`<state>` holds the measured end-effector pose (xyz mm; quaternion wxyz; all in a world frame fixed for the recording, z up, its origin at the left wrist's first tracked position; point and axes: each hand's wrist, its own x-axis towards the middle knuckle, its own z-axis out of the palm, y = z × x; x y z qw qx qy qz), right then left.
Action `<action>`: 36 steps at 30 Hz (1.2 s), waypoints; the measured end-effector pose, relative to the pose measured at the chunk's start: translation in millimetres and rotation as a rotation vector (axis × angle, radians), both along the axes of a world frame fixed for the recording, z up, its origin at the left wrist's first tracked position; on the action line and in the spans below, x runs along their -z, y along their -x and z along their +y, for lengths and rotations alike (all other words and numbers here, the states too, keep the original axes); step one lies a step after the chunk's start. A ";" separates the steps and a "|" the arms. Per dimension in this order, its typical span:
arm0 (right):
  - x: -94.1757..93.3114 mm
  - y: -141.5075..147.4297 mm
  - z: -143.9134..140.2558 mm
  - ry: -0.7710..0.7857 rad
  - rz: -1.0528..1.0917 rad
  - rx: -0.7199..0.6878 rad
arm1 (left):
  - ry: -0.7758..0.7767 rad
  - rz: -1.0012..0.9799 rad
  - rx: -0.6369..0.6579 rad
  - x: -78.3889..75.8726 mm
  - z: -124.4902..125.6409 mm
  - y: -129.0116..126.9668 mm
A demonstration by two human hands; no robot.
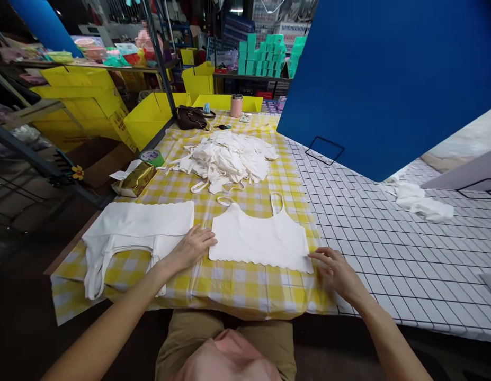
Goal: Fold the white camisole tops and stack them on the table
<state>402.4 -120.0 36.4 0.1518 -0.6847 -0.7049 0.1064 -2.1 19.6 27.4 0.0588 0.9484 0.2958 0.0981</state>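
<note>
Left hand (193,246) flat, open, at white crop top (261,238) nine o'clock edge; right hand (336,270) open, fingers pressing its four o'clock corner. Top might wrinkle if hands slide unevenly on worktop (237,286).

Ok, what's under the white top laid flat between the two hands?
The white top lies on the yellow checked tablecloth, which shows all round it. The left hand and right hand touch its bottom corners. Anything beneath the fabric itself is covered.

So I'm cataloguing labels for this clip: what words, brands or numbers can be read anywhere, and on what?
None can be read.
Yellow bins: dark print, too blurred.
Tape roll: label too small.
Pink cup: no legible text.
White top between left hand and right hand: no print.
</note>
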 end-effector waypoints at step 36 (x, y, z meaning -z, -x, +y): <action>-2.2 45.7 56.7 0.149 0.703 0.520 | 0.836 -0.748 -0.831 0.3 4.7 -40.4</action>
